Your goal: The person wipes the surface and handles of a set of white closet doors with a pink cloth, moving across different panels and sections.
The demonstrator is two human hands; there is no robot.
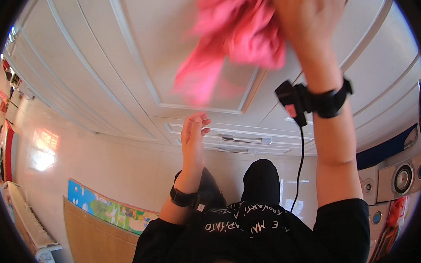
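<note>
A bright pink cloth point(248, 34), blurred by motion, hangs loosely from my raised right hand point(307, 14) at the top of the view. Behind it is a white cabinet door point(178, 34) with moulded panel edges; whether the cloth touches the door I cannot tell. My right fingers are partly cut off by the frame's upper edge. Lower down, my left hand point(194, 132) is held in the air with nothing in it, fingers slightly bent and apart. It is nearest to the drawer fronts below the door, left of a metal drawer handle point(246, 139).
A second metal handle point(236, 150) lies below the first. Silver loudspeakers point(403, 179) stand at the right, near a dark blue object point(387, 148). On the left are a brown board point(99, 238), a colourful printed mat point(115, 209) and the glossy floor point(109, 164). A black cable point(301, 162) trails from my right wrist device.
</note>
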